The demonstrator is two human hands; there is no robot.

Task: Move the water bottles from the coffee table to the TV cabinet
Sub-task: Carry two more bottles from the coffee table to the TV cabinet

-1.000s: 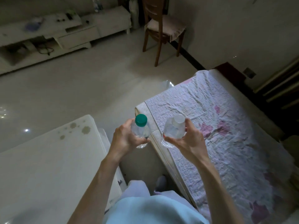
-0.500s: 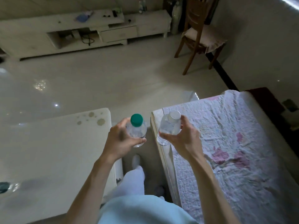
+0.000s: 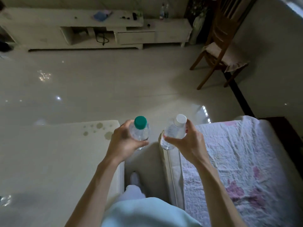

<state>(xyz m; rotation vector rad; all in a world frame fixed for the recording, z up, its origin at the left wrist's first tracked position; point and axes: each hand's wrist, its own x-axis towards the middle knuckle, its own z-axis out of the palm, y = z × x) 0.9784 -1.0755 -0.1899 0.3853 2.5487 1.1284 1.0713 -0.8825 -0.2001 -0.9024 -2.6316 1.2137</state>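
Note:
My left hand (image 3: 124,143) grips a clear water bottle with a green cap (image 3: 140,122), held upright in front of me. My right hand (image 3: 188,141) grips a second clear bottle with a white cap (image 3: 180,120). Both bottles hang in the air over the gap between the white coffee table (image 3: 49,161) on my left and a covered seat on my right. The long white TV cabinet (image 3: 101,30) stands against the far wall across the shiny floor. Two more bottles (image 3: 164,12) stand on its right end.
A sofa or bed with a flowered quilt (image 3: 237,161) lies at my right. A wooden chair (image 3: 219,46) with a cushion stands at the far right by the wall. Small items and a blue cloth (image 3: 100,14) lie on the cabinet top. My legs show below.
The view has swung left and forward, bringing the TV cabinet to the centre of the far wall. Both hands keep hold of their bottles in the same pose.

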